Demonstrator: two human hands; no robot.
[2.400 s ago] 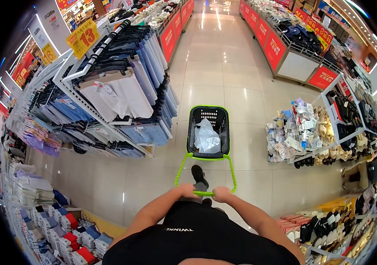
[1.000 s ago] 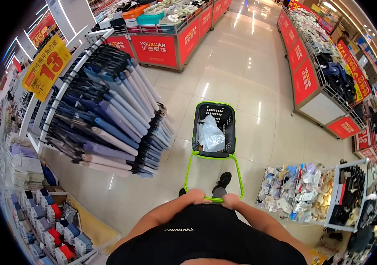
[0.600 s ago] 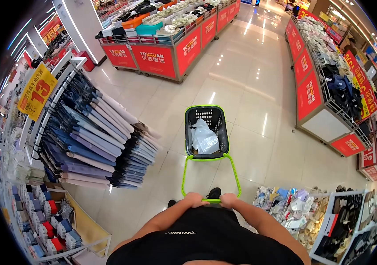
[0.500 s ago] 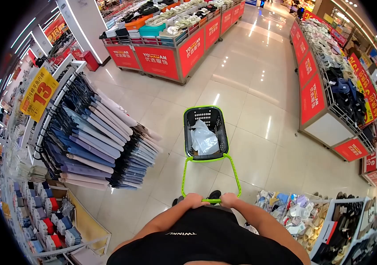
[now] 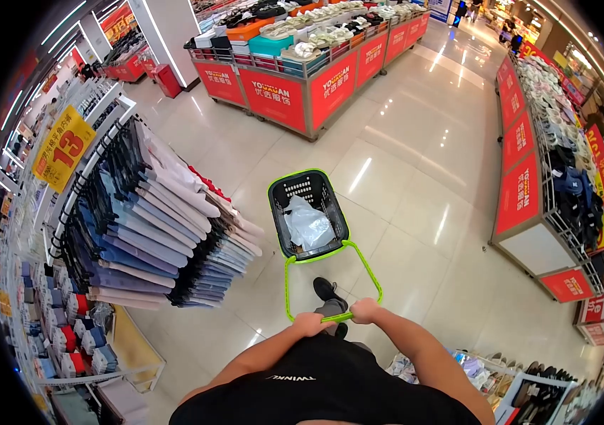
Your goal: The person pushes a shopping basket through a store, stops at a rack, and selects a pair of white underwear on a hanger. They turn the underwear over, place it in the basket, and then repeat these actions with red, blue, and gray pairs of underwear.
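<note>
Both hands grip the green handle (image 5: 335, 318) of a dark shopping basket (image 5: 282, 241) on the floor ahead of me. My left hand (image 5: 312, 324) is closed round the left part of the handle's bar. On the right end of the bar, my right hand (image 5: 365, 311) is wrapped just as firmly. Inside the basket lies a crumpled, whitish plastic bag (image 5: 309, 224); what it contains cannot be made out. One dark shoe (image 5: 329, 292) shows on the floor between the handle's arms.
Close on the left stands a rack of hanging trousers (image 5: 149, 219) with a yellow price sign (image 5: 63, 149). Red-panelled shoe bins (image 5: 273, 95) stand ahead; another red-panelled bin (image 5: 518, 191) lines the right. A tiled aisle (image 5: 415, 134) runs between them. Shelves of shoes (image 5: 528, 389) are at lower right.
My view has swung, and the basket now sits further left and slightly tilted, nearer the trouser rack. One foot has stepped forward. Both hands keep hold of the handle.
</note>
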